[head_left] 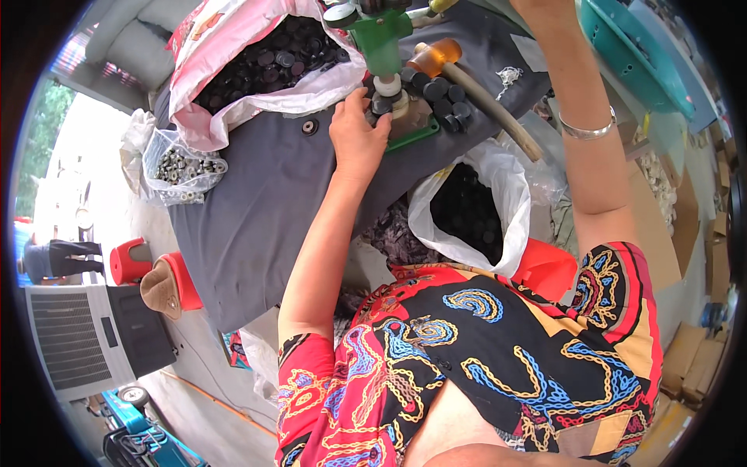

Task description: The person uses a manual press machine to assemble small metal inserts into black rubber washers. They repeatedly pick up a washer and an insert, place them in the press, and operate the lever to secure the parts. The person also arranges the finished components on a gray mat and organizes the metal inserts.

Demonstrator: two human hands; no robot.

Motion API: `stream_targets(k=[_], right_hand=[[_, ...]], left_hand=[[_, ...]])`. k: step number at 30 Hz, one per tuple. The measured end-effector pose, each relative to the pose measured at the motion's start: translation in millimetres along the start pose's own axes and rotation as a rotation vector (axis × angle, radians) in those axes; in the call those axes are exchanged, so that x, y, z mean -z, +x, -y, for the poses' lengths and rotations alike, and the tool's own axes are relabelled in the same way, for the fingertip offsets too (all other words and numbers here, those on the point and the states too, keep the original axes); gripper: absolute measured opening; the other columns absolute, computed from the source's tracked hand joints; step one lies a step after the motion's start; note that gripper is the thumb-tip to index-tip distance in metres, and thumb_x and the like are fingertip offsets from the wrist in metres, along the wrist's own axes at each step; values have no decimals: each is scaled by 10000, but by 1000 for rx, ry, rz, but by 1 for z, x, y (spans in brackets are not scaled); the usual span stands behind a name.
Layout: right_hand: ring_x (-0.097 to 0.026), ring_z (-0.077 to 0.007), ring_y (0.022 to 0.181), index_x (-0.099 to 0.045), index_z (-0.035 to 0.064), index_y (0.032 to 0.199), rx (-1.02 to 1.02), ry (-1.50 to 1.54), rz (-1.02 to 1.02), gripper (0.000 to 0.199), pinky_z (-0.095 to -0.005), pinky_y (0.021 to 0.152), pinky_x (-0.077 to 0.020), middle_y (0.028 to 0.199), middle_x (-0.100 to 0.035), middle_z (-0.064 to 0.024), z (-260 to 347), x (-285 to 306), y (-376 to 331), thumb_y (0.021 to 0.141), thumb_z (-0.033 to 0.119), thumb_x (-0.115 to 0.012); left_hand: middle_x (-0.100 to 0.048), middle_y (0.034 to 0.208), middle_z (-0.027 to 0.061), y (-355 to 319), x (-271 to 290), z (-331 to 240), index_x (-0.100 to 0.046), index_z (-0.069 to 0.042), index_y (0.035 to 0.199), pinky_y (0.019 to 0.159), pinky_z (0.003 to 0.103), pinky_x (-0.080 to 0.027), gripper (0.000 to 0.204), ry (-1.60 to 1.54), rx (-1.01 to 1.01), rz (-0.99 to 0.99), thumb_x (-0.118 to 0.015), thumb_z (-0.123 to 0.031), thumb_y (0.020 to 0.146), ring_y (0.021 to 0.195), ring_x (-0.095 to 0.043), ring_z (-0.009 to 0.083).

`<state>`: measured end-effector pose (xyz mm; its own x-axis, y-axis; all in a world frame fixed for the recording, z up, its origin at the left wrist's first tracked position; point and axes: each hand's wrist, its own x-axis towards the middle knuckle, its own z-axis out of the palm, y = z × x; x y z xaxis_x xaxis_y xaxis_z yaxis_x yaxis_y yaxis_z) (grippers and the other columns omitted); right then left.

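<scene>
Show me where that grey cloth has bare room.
Bare grey cloth runs between the bag of metal parts and left forearm, nearer the wearer than the pink sack and black disc. Crowded around the green press: black caps, mallet, left fingers.

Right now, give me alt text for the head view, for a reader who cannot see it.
A person's left hand is at a dark round piece under a green press on a grey-clothed table; the right arm extends to the top edge. Nearby lie an amber-headed mallet, black caps and an open sack of dark discs.
</scene>
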<state>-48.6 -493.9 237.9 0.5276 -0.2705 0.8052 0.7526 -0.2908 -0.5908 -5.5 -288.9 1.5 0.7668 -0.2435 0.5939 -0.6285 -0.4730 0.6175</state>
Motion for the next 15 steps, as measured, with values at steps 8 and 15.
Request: stream_targets(k=[8,15], right_hand=[[-508,-141,431,-574,3,831,47,104,43,222,-263,421,-405,530,-522,-73,1,5,-26,940,105,-410],[-504,-146,480,-571,-13,872,156,91,-64,226,-287,519,-423,562,-512,-73,-7,8,-76,973,94,-400]], left_hand=[[-696,1067,186,11,-23,4,-552,26,1255,871,371,-520,629,7,78,-22,-805,-123,700,1008,-687,290],[-704,1078,191,17,-29,1,-533,32,1278,880,364,-515,640,-72,145,14,-800,-117,715,1023,-687,292]])
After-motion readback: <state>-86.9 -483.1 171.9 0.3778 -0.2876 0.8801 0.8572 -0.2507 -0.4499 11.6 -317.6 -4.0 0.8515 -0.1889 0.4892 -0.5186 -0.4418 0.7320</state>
